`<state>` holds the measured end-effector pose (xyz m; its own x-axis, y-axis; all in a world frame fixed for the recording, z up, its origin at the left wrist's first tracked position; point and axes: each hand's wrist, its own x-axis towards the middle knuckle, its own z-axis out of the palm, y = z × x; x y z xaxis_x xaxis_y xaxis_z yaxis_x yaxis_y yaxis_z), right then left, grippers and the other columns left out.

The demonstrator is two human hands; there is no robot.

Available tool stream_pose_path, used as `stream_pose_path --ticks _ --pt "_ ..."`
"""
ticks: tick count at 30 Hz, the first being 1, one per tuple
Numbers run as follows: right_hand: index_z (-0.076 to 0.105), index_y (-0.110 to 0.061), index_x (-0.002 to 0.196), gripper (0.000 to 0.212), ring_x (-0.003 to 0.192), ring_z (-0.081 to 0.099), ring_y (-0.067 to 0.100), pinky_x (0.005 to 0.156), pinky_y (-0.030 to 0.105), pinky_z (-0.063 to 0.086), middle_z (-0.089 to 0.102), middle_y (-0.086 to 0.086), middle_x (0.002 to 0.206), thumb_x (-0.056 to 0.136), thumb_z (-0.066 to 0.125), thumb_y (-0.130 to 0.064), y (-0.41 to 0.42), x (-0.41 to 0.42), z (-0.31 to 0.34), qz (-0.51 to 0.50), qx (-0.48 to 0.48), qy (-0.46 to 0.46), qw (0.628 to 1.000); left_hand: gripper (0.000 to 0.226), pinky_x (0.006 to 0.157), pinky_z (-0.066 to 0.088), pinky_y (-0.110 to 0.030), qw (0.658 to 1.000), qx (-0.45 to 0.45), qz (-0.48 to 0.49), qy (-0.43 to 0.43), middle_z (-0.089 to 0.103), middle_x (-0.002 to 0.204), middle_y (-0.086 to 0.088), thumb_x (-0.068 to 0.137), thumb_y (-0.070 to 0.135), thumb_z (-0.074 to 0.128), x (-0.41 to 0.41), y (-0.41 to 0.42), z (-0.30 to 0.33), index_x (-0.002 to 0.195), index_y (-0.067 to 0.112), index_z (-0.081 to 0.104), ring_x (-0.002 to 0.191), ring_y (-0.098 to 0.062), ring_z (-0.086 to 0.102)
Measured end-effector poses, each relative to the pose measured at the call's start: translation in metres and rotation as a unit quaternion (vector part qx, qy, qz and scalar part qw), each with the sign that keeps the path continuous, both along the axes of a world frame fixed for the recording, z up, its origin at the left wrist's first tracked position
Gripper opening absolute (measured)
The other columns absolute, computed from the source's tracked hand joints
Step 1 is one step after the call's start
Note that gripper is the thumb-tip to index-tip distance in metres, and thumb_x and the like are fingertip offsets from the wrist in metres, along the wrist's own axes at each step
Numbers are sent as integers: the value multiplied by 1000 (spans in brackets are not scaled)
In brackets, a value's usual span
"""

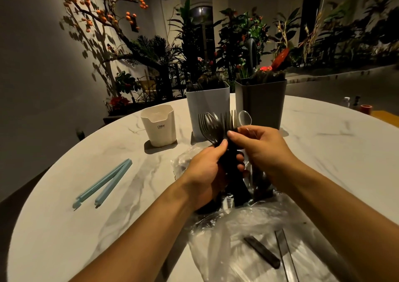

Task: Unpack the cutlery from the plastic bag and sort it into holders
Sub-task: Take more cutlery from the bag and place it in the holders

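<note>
Scanning from my left: a blue bag clip (103,184) lies on the table (64,227).
Holders: cream holder (158,125), white holder (208,109), grey holder (260,102), just beyond my hands.
Left hand (205,173): fingers curled round the cutlery bundle (218,128), handles down, tines up.
Right hand (263,147): nearer the heads; thumb and fingertips pinching one piece at its neck.
Plastic bag (248,238): beneath my wrists, pieces left inside.

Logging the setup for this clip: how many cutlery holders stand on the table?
3. A cream holder stands left, a white holder in the middle, and a grey holder right, all behind the hands; none appears hidden.
</note>
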<state>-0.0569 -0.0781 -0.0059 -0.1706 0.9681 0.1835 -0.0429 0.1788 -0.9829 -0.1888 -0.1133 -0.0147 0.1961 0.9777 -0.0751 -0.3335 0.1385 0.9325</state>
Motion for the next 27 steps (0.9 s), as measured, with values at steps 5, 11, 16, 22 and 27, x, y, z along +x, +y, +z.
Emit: stream_pose_path --ticks 5,11,16,22,27 --pt "73 -10 95 21 87 73 24 73 34 59 74 10 89 92 66 -30 6 3 -3 -9 -30 -16 999 45 77 55 -35 1000 -16 -11 -6 72 97 -10 108 37 30 -2 1 -3 126 10 62 82 -19 68" --pt "71 -10 98 21 64 69 14 52 24 50 70 4 78 95 61 -29 -1 6 0 19 -46 18 999 36 74 59 -33 1000 12 5 1 75 108 -13 107 33 40 -2 -1 0 117 12 67 87 -22 74" --pt "71 -15 98 16 90 71 29 60 30 56 73 13 100 92 64 -28 -1 6 3 2 -42 41 998 32 71 61 -33 999 20 47 17 77 103 -11 105 32 45 1 -4 3 114 10 68 89 -24 75" --pt "71 -17 101 18 75 59 17 55 21 45 72 4 92 92 64 -30 0 5 2 -12 -32 20 999 30 90 56 -44 992 23 102 67 77 88 -4 100 36 54 4 -1 -1 107 12 70 78 -15 74" --pt "69 -15 108 23 70 57 25 48 21 46 71 12 94 92 63 -30 0 5 1 7 -46 22 999 32 64 51 -26 991 8 123 51 55 65 1 108 29 40 4 5 -2 95 8 61 60 -11 54"
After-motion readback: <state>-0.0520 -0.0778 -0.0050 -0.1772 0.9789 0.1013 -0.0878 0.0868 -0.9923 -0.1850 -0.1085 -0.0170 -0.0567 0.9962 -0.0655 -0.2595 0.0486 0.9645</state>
